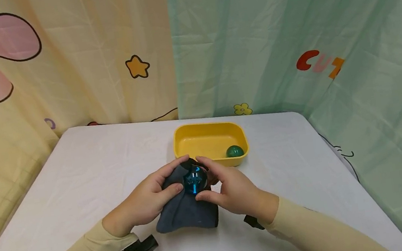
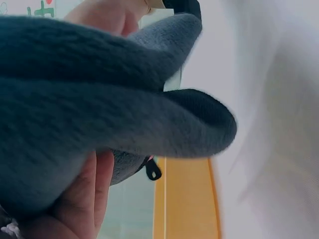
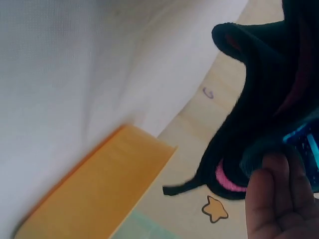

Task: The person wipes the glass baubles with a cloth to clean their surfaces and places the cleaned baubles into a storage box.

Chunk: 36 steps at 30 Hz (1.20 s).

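Observation:
A glossy blue ball point(image 1: 195, 179) sits in a folded blue-grey cloth point(image 1: 190, 216), held up between both hands over the table. My left hand point(image 1: 145, 196) grips the cloth from the left, its thumb at the ball's side. From the right, my right hand point(image 1: 237, 188) holds the ball, thumb at its lower edge and forefinger near its top. The cloth point(image 2: 124, 114) fills much of the left wrist view and hides the ball there. In the right wrist view, fingers press the cloth point(image 3: 234, 84) under the ball point(image 3: 313, 144); a small loop hangs from its edge.
A yellow tub point(image 1: 206, 125) stands just beyond the hands, with a green ball point(image 1: 234, 151) in its front right corner. The white-covered table point(image 1: 114, 158) reaches back to printed curtains point(image 1: 228, 45). Dark wrist straps point(image 1: 142, 247) sit by the sleeves.

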Each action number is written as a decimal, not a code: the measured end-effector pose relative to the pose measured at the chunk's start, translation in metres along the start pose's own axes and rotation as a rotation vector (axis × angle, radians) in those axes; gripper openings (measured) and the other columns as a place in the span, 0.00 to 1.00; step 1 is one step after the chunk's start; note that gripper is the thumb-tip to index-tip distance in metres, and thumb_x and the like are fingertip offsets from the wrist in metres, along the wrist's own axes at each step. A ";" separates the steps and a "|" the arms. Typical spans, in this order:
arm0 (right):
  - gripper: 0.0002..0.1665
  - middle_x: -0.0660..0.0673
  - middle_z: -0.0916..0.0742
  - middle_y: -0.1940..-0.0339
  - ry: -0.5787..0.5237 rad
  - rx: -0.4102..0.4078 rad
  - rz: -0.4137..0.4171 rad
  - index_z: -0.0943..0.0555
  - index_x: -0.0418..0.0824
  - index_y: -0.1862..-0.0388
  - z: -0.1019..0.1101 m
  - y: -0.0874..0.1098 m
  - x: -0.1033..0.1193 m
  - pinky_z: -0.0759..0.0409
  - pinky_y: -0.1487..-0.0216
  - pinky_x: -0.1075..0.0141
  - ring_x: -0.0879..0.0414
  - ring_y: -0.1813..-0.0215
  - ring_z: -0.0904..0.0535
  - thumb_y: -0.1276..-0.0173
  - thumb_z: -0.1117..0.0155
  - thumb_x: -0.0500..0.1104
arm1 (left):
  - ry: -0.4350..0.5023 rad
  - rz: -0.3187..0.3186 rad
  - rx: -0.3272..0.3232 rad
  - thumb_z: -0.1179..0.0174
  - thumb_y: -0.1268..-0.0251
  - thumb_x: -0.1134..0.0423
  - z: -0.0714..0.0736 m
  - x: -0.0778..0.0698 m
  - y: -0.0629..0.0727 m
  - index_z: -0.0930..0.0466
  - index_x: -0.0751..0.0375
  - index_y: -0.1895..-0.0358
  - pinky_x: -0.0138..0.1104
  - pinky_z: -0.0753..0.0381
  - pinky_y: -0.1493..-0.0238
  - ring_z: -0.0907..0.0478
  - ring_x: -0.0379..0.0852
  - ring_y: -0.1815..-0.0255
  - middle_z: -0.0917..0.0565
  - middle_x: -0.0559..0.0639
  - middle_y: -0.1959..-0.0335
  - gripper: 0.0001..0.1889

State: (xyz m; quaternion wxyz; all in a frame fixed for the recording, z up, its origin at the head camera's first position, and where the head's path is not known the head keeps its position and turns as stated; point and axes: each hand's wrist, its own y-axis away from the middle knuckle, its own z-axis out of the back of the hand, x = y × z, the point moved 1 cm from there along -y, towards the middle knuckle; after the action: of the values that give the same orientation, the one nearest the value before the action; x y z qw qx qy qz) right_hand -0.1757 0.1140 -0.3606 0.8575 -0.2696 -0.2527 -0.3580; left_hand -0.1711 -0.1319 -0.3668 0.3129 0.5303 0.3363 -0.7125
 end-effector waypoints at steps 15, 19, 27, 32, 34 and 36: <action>0.35 0.50 0.10 0.60 -0.038 -0.024 -0.040 0.25 0.39 0.28 -0.002 0.000 -0.001 0.14 0.59 0.69 0.65 0.64 0.18 0.29 0.25 0.49 | -0.021 0.004 -0.004 0.46 0.17 0.66 -0.006 -0.004 0.000 0.42 0.54 0.16 0.21 0.29 0.32 0.34 0.61 0.21 0.37 0.62 0.17 0.31; 0.46 0.49 0.11 0.42 0.105 0.022 0.026 0.34 0.43 0.18 0.000 0.001 0.001 0.13 0.45 0.66 0.63 0.53 0.14 0.31 0.24 0.48 | -0.047 0.006 -0.024 0.46 0.17 0.65 -0.002 -0.003 0.000 0.40 0.52 0.16 0.21 0.29 0.32 0.30 0.57 0.23 0.33 0.60 0.19 0.31; 0.41 0.47 0.10 0.41 0.284 0.018 0.139 0.31 0.42 0.21 0.004 0.000 0.003 0.13 0.47 0.65 0.58 0.52 0.12 0.30 0.25 0.43 | 0.011 -0.029 0.001 0.47 0.17 0.67 -0.001 -0.003 0.002 0.41 0.56 0.16 0.22 0.29 0.30 0.30 0.27 0.27 0.36 0.62 0.18 0.31; 0.32 0.50 0.11 0.67 -0.032 0.012 -0.048 0.25 0.38 0.32 0.000 -0.001 0.003 0.18 0.69 0.70 0.65 0.70 0.20 0.29 0.26 0.47 | -0.041 -0.013 -0.006 0.46 0.17 0.65 -0.004 -0.005 0.003 0.40 0.52 0.16 0.21 0.30 0.31 0.30 0.42 0.23 0.35 0.60 0.18 0.31; 0.26 0.51 0.13 0.72 -0.131 0.004 -0.106 0.22 0.38 0.36 -0.002 -0.001 0.003 0.20 0.72 0.70 0.65 0.74 0.24 0.27 0.27 0.47 | -0.053 -0.001 -0.003 0.46 0.16 0.65 -0.005 -0.005 0.004 0.40 0.50 0.16 0.21 0.30 0.31 0.32 0.52 0.21 0.36 0.59 0.17 0.31; 0.25 0.51 0.12 0.68 -0.141 -0.002 -0.121 0.21 0.38 0.36 -0.004 -0.001 0.003 0.19 0.70 0.69 0.65 0.71 0.22 0.25 0.29 0.48 | -0.070 -0.002 -0.006 0.46 0.17 0.66 -0.005 -0.005 0.004 0.40 0.51 0.16 0.21 0.30 0.31 0.33 0.58 0.21 0.35 0.59 0.17 0.31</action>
State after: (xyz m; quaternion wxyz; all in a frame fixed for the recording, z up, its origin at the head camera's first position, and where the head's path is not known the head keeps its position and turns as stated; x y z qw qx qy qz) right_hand -0.1735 0.1096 -0.3609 0.8140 -0.2793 -0.3279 -0.3897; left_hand -0.1639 -0.1297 -0.3635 0.3256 0.5039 0.3280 -0.7297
